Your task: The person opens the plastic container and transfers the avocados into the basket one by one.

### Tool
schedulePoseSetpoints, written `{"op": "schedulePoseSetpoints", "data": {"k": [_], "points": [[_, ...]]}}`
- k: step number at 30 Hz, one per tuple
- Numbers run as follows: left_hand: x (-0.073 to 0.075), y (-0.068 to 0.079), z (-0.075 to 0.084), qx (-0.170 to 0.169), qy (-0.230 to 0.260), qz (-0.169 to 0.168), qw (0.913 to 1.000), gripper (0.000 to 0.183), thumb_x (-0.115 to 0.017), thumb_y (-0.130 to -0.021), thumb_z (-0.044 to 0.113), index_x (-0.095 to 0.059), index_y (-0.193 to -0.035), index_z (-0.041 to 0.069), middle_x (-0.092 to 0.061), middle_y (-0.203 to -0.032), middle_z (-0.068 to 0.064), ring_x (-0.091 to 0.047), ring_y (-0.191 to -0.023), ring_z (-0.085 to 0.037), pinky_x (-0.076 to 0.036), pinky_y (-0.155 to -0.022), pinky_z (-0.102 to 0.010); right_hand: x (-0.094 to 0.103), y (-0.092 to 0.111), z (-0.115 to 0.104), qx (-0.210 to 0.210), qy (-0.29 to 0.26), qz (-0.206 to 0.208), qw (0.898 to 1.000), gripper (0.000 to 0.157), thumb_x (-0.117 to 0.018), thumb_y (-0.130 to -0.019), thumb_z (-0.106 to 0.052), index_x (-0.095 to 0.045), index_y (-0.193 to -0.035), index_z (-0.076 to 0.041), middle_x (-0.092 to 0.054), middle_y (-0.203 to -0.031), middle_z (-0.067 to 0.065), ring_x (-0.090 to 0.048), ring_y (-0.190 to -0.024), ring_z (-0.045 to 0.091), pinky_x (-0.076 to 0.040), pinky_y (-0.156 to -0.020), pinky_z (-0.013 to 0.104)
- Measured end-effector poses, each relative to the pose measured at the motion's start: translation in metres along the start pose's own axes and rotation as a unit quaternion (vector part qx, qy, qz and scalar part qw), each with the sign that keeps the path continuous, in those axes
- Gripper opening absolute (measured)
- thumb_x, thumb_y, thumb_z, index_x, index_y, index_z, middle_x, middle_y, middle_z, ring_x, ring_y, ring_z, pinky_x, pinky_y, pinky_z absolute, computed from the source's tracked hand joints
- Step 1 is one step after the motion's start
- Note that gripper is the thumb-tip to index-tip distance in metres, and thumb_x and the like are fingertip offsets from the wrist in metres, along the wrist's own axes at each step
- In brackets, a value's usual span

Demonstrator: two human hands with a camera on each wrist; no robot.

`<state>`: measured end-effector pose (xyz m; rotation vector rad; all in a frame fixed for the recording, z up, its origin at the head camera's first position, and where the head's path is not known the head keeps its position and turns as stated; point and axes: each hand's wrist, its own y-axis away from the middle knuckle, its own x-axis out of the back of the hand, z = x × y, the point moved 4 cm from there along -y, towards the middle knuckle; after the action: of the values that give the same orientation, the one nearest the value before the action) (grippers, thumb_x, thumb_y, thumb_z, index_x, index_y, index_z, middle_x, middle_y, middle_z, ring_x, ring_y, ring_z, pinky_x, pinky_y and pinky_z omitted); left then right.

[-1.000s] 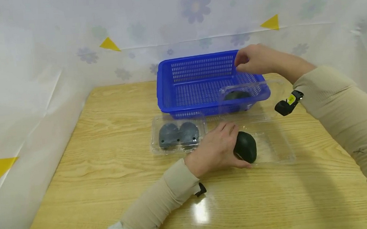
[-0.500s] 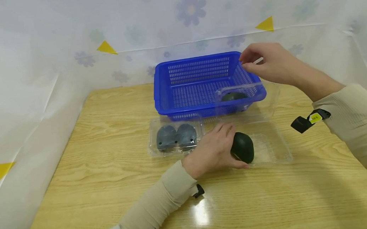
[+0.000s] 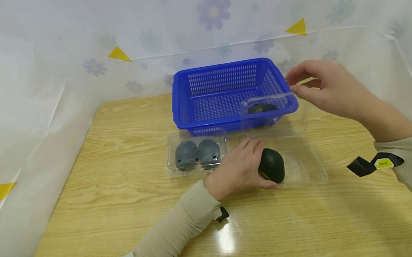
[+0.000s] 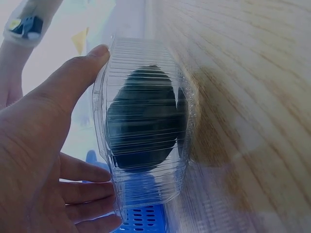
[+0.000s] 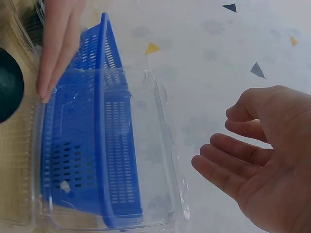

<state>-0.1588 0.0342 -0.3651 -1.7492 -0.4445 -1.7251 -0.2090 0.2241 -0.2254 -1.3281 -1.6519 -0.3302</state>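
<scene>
A clear plastic clamshell box (image 3: 310, 165) lies unfolded on the table, its lid (image 3: 298, 118) standing up against the blue basket. In its left half sits a dark green avocado-like fruit (image 3: 272, 165). My left hand (image 3: 235, 168) holds that end of the box, thumb and fingers spread across its rim, as the left wrist view (image 4: 36, 165) also shows. My right hand (image 3: 332, 89) hangs in the air by the lid's outer edge, fingers loosely bent and holding nothing. In the right wrist view a gap shows between its fingers (image 5: 233, 167) and the lid.
The blue slotted basket (image 3: 182, 100) stands behind, near the curtain. Left of my left hand, a second clamshell box (image 3: 170, 163) is closed over two dark fruits (image 3: 197, 153). A dark rounded shape (image 3: 262, 108) shows through or on the upright lid.
My right hand has moved right and down, from over the basket's right end to beside the lid's edge. My left hand keeps its hold on the box.
</scene>
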Motion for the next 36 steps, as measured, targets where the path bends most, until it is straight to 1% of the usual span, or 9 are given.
{"op": "schedulePoseSetpoints", "data": {"k": [2, 8, 11, 14, 19, 23, 27, 30, 36], "points": [[0.000, 0.000, 0.000, 0.001, 0.003, 0.000, 1.0000, 0.107, -0.064, -0.067, 0.084, -0.051, -0.137, 0.004, -0.053, -0.139, -0.008, -0.048, -0.133, -0.022, -0.041, -0.114, -0.030, -0.002, 0.009, -0.001, 0.009, 0.002, 0.004, 1.000, 0.022, -0.060, -0.097, -0.009, -0.066, -0.119, -0.011, -0.063, -0.110, -0.009, -0.058, -0.098, -0.014, -0.046, -0.083, 0.001], [0.002, -0.001, 0.001, 0.006, 0.006, -0.016, 0.9998, 0.107, -0.063, -0.068, 0.085, -0.050, -0.138, 0.004, -0.052, -0.141, -0.007, -0.046, -0.134, -0.021, -0.039, -0.115, -0.029, -0.007, 0.028, -0.002, 0.036, -0.009, 0.009, 0.999, 0.026, -0.062, -0.093, 0.001, -0.067, -0.116, -0.009, -0.064, -0.107, -0.008, -0.060, -0.100, -0.004, -0.048, -0.084, 0.003], [0.002, -0.002, 0.000, 0.010, 0.005, -0.025, 0.9996, 0.108, -0.062, -0.068, 0.085, -0.049, -0.139, 0.005, -0.051, -0.142, -0.007, -0.045, -0.135, -0.021, -0.038, -0.116, -0.028, -0.012, 0.037, -0.001, 0.037, -0.013, 0.008, 0.999, 0.026, -0.063, -0.092, 0.003, -0.066, -0.116, -0.009, -0.063, -0.108, -0.012, -0.059, -0.102, -0.004, -0.048, -0.085, 0.003], [0.002, -0.002, 0.000, 0.014, 0.002, -0.032, 0.9994, 0.109, -0.061, -0.069, 0.086, -0.048, -0.140, 0.004, -0.051, -0.142, -0.007, -0.045, -0.135, -0.021, -0.038, -0.116, -0.028, -0.020, 0.044, 0.000, 0.032, -0.020, 0.001, 0.999, 0.027, -0.064, -0.091, 0.003, -0.066, -0.116, -0.007, -0.063, -0.109, -0.010, -0.059, -0.101, -0.008, -0.048, -0.085, 0.003], [0.002, -0.002, 0.000, 0.013, -0.003, -0.027, 0.9996, 0.108, -0.061, -0.069, 0.086, -0.049, -0.139, 0.004, -0.052, -0.141, -0.007, -0.046, -0.134, -0.020, -0.039, -0.115, -0.028, -0.036, 0.056, 0.002, 0.019, -0.026, -0.024, 0.999, 0.027, -0.065, -0.092, 0.000, -0.065, -0.117, -0.008, -0.066, -0.113, -0.001, -0.057, -0.100, -0.012, -0.048, -0.084, 0.003], [0.002, -0.002, 0.000, 0.011, -0.002, -0.022, 0.9997, 0.108, -0.062, -0.068, 0.086, -0.050, -0.138, 0.004, -0.053, -0.140, -0.007, -0.046, -0.133, -0.020, -0.040, -0.115, -0.027, -0.050, 0.064, 0.006, 0.025, -0.016, -0.037, 0.999, 0.030, -0.067, -0.091, -0.001, -0.064, -0.119, -0.008, -0.068, -0.114, 0.004, -0.063, -0.099, -0.004, -0.050, -0.082, 0.005], [0.002, -0.001, 0.000, 0.009, 0.003, -0.011, 0.9999, 0.106, -0.064, -0.068, 0.084, -0.052, -0.137, 0.005, -0.054, -0.139, -0.006, -0.047, -0.132, -0.020, -0.041, -0.114, -0.027, -0.064, 0.071, 0.011, 0.032, -0.010, -0.050, 0.998, 0.030, -0.068, -0.090, -0.002, -0.064, -0.120, -0.009, -0.068, -0.113, 0.007, -0.068, -0.098, 0.013, -0.055, -0.080, 0.014], [0.002, 0.000, 0.000, 0.007, 0.002, -0.004, 1.0000, 0.105, -0.064, -0.068, 0.084, -0.052, -0.136, 0.005, -0.054, -0.138, -0.006, -0.048, -0.132, -0.020, -0.042, -0.113, -0.027, -0.074, 0.076, 0.013, 0.030, -0.016, -0.064, 0.997, 0.030, -0.068, -0.091, -0.002, -0.063, -0.120, -0.008, -0.067, -0.115, 0.006, -0.065, -0.102, 0.020, -0.058, -0.080, 0.020], [0.003, 0.001, 0.000, -0.002, 0.003, 0.011, 0.9999, 0.102, -0.065, -0.068, 0.083, -0.053, -0.134, 0.006, -0.057, -0.132, -0.005, -0.050, -0.128, -0.018, -0.043, -0.111, -0.026, -0.092, 0.081, 0.016, 0.026, -0.019, -0.082, 0.996, 0.029, -0.069, -0.090, -0.002, -0.063, -0.118, -0.002, -0.066, -0.113, 0.010, -0.064, -0.102, 0.027, -0.061, -0.078, 0.036]]}}
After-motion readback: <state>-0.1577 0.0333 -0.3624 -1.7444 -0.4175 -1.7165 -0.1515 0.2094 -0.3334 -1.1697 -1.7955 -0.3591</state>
